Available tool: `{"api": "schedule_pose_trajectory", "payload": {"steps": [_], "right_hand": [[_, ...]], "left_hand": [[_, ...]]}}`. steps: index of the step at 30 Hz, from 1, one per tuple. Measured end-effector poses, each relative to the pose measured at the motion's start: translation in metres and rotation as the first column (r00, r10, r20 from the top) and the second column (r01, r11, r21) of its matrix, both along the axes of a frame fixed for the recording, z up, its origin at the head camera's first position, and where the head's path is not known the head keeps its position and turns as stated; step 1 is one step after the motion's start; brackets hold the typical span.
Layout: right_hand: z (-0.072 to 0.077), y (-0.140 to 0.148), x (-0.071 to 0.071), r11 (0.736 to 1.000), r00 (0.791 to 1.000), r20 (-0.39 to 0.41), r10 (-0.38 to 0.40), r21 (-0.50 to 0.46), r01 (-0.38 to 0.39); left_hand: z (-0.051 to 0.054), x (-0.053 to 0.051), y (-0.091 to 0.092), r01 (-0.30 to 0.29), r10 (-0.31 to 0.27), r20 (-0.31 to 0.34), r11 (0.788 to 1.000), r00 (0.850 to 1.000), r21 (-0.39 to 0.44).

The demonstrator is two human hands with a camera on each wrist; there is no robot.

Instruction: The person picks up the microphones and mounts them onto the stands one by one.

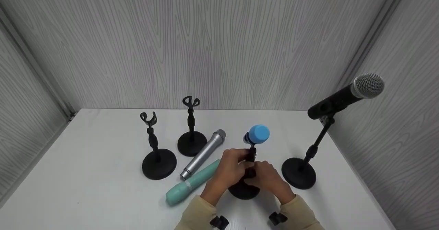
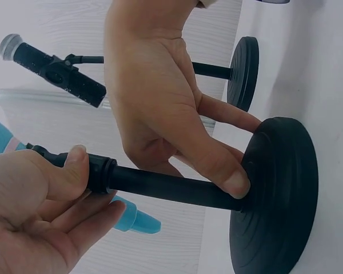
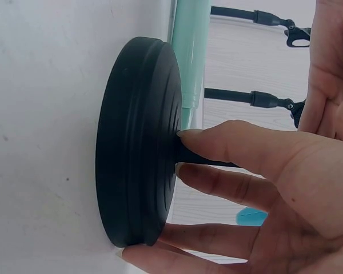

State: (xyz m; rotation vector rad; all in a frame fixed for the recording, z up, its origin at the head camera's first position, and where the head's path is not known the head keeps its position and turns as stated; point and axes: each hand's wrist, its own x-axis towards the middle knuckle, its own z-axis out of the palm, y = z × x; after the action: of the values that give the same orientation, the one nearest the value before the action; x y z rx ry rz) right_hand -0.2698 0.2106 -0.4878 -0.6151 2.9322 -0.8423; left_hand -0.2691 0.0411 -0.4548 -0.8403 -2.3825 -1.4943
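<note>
A black microphone stand [image 1: 244, 190] with a round base is between my two hands, carrying a microphone with a blue head [image 1: 259, 134] in its top clip. My left hand [image 1: 232, 166] grips the upper pole, with the thumb on the collar [image 2: 100, 173] in the left wrist view. Lower down, my right hand [image 1: 268, 178] pinches the pole just above the base [image 3: 138, 142]. In the right wrist view, its lower fingers touch the base's edge. The base is on the white table.
Left of my hands lie a teal microphone [image 1: 187, 188] and a silver microphone [image 1: 203, 154]. Two bare stands, one nearer [image 1: 159, 164] and one farther [image 1: 192, 143], are beyond them. At the right, another stand [image 1: 299, 173] bears a black microphone [image 1: 337, 99].
</note>
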Motion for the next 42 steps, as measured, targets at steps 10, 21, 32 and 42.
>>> {"api": "schedule_pose_trajectory", "payload": {"steps": [10,21,32,42], "right_hand": [[0.0007,-0.0004,0.0017,1.000,1.000,0.001,-0.013,0.002,0.013],[-0.0022,0.0008,0.0004,1.000,1.000,-0.021,0.002,-0.007,-0.002],[-0.0002,0.0001,0.0008,1.000,1.000,-0.028,0.003,0.020,-0.002],[0.0002,-0.0008,0.0006,1.000,0.998,-0.054,0.020,0.003,-0.020]], "left_hand": [[-0.0008,0.0005,0.0026,-0.053,0.052,-0.045,0.998,0.998,-0.022],[0.0005,0.0012,0.0030,-0.076,0.075,-0.030,0.997,0.997,-0.015],[0.0007,0.0035,0.0058,-0.144,0.143,-0.042,0.989,0.989,-0.020],[-0.0015,0.0032,0.0072,-0.177,0.177,-0.059,0.984,0.982,0.015]]}}
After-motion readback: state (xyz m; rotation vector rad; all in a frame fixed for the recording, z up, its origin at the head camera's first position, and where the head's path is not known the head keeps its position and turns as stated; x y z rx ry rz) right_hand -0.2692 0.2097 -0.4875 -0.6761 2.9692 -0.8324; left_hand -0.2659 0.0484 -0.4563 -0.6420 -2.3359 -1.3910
